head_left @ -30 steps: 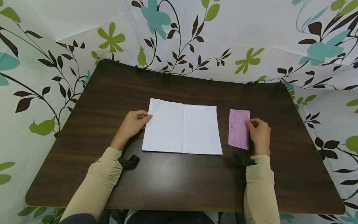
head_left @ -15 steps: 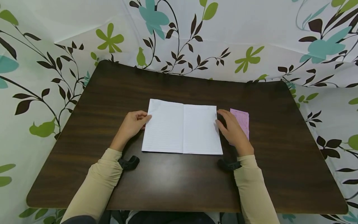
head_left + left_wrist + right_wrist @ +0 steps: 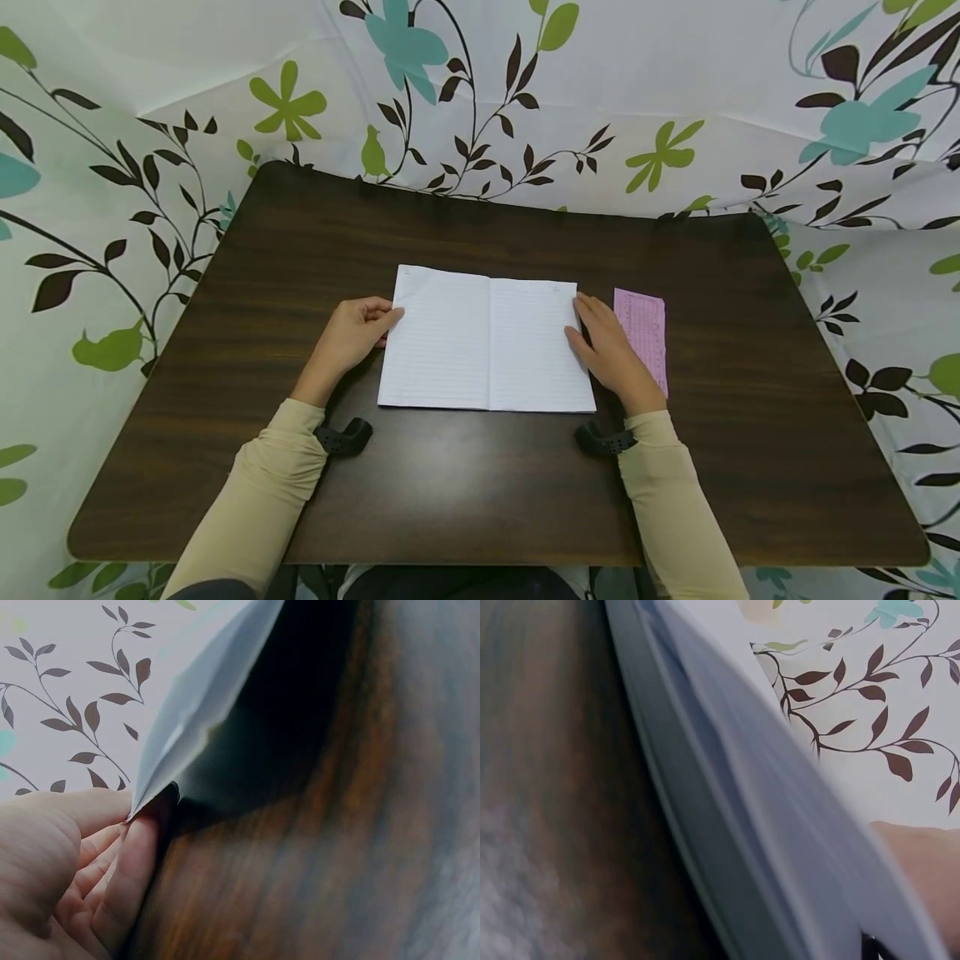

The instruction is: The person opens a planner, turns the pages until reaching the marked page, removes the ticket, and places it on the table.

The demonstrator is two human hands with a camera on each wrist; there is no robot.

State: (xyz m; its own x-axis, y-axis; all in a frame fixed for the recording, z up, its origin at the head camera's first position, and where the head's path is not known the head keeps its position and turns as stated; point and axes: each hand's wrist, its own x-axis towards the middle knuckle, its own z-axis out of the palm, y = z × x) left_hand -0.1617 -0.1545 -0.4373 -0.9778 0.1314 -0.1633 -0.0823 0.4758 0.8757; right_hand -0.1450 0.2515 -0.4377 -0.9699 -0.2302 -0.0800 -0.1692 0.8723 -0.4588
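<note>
An open notebook point(image 3: 442, 342) with white lined pages lies spread on the dark wooden table. My left hand point(image 3: 347, 343) pinches its left edge, thumb on the page and fingers beneath; in the left wrist view, the left hand point(image 3: 82, 862) holds the paper's corner. At the right edge, my right hand point(image 3: 611, 350) has its thumb on the page and its other fingers along the margin, their tips partly hidden. Close up in the right wrist view, page edges point(image 3: 780, 802) stand slightly apart, with part of the right hand point(image 3: 926, 877) behind them.
A pink printed slip point(image 3: 643, 329) lies right of the notebook, partly covered by my right hand. The brown table point(image 3: 450, 492) extends around everything. A white leaf-patterned cloth point(image 3: 540, 50) hangs behind and beside it.
My right hand has let go of the pink slip, moved left to the notebook's right edge and placed its thumb on the page. The left hand stays at the left edge.
</note>
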